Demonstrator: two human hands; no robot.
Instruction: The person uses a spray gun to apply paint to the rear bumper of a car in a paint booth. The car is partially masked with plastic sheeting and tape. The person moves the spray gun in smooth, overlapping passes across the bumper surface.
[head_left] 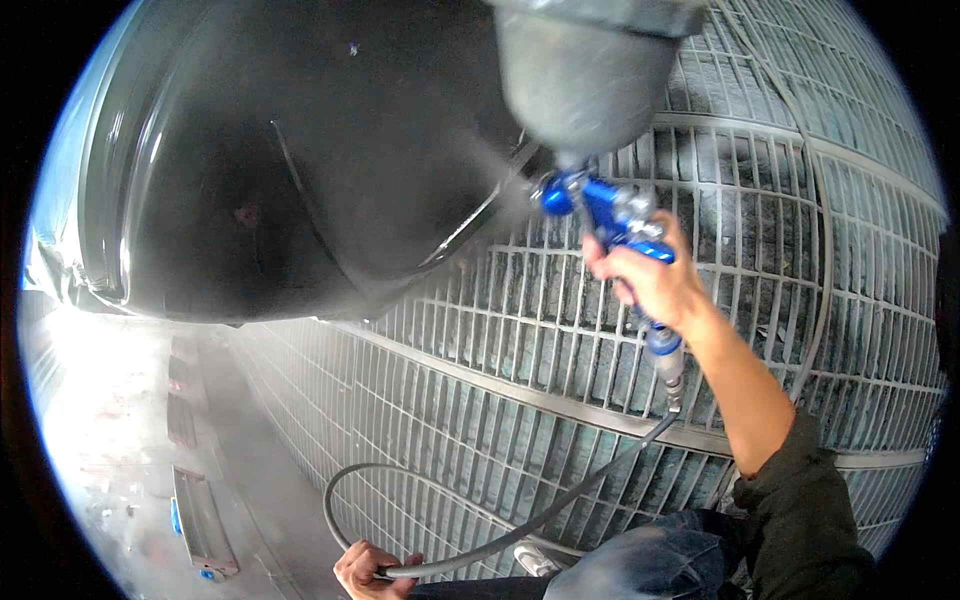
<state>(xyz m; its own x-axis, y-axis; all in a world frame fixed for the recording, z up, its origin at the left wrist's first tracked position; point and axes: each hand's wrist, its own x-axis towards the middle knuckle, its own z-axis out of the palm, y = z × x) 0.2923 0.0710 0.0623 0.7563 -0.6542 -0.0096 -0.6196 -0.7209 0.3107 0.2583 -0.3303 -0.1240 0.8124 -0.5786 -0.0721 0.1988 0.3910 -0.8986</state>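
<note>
My right hand (pixel 655 275) is wrapped round the handle of a blue spray gun (pixel 605 210), its nozzle facing the dark car body panel (pixel 330 170) on the left. A faint mist shows between nozzle and panel. On top of the gun sits a big greyish paint cup (pixel 585 85); what it holds is hidden. From the handle's lower end a grey air hose (pixel 520 535) loops down and left. My left hand (pixel 370 572), at the lower edge, is closed on this hose, away from the panel. Glossy streaks run along the panel's creases.
Under my feet lies a metal floor grating (pixel 520 350). Another hose or cable (pixel 822 290) runs over it at right. Masking film (pixel 50 260) hangs at the panel's far left edge. A long low object with blue ends (pixel 205 520) stands at lower left, in bright haze.
</note>
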